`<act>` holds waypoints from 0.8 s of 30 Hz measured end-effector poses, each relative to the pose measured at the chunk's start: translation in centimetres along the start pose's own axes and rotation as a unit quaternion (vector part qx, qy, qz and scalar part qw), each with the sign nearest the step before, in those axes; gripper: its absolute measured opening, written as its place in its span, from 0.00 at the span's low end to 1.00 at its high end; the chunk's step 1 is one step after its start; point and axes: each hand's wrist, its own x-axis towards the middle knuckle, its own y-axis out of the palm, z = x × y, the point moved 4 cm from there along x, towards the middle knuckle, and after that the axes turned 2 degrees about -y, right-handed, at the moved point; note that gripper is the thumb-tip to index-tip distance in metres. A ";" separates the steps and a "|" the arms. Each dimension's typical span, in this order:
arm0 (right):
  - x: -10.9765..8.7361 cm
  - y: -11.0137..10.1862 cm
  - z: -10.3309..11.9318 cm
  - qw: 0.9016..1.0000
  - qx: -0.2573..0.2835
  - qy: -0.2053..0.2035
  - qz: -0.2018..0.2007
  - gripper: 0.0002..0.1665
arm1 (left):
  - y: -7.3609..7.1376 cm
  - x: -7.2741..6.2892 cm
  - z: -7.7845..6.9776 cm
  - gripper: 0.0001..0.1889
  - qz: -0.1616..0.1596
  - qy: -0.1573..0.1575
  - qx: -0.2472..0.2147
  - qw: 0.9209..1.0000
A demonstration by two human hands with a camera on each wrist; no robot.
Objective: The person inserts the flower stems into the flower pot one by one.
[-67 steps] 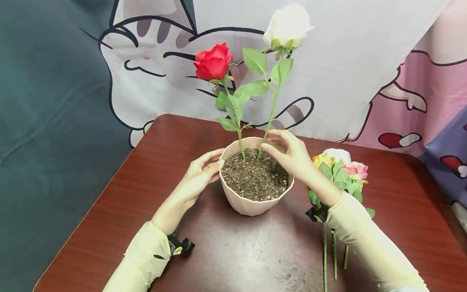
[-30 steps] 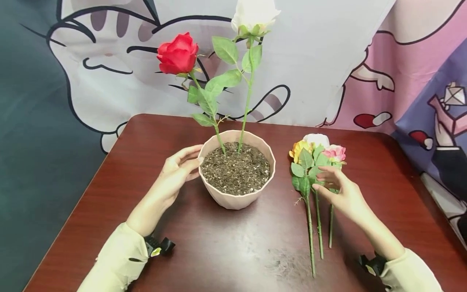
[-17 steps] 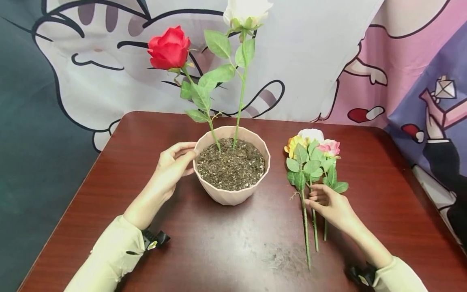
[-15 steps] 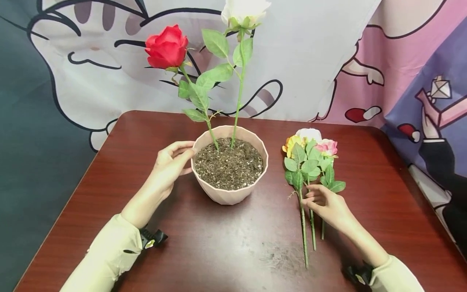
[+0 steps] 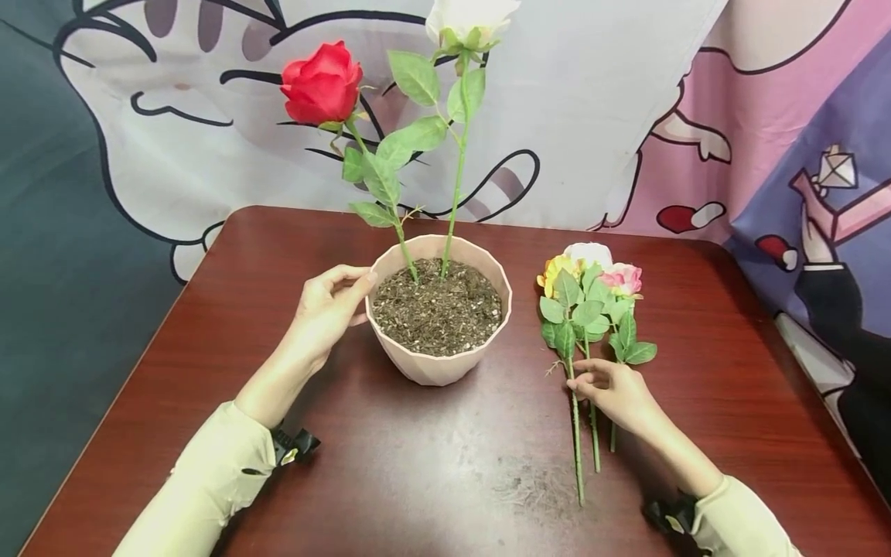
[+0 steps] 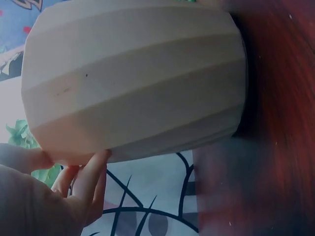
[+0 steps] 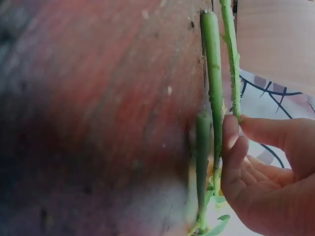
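Observation:
My left hand (image 5: 326,309) holds the rim of a pale pink flowerpot (image 5: 437,368) at its left side, thumb at the edge and fingers against the outer wall. A red rose (image 5: 322,83) and a taller white rose (image 5: 469,23) stand in the pot's soil (image 5: 438,317). On the right, my right hand (image 5: 618,396) pinches the leftmost flower stem (image 5: 577,456) between thumb and forefinger. This stem runs up under leaves toward a yellow flower (image 5: 555,274). In the right wrist view, thumb and fingertips (image 7: 231,125) meet at the stem.
A white flower (image 5: 590,253) and a pink one (image 5: 622,278) lie beside the yellow one on the brown table (image 5: 445,480). Two more stems (image 5: 595,445) lie alongside the pinched one. Behind the table hangs a cartoon cloth (image 5: 592,116).
The right hand has left the white rose in the pot, moved right to the lying flowers and taken hold of a stem. The left hand stays at the pot's rim. The view has shifted right.

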 end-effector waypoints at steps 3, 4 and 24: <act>0.3 0.1 -0.4 0.998 0.043 0.014 0.031 0.24 | -0.1 0.0 -0.1 0.21 0.004 0.004 0.003 1.000; 0.4 0.0 -0.5 0.997 0.057 0.017 0.042 0.26 | -0.1 0.0 -0.1 0.20 0.005 0.004 0.004 1.000; 0.3 -4.2 0.9 0.942 0.289 -0.084 0.148 0.15 | 0.0 -0.3 -0.4 0.17 -0.001 0.045 0.043 0.998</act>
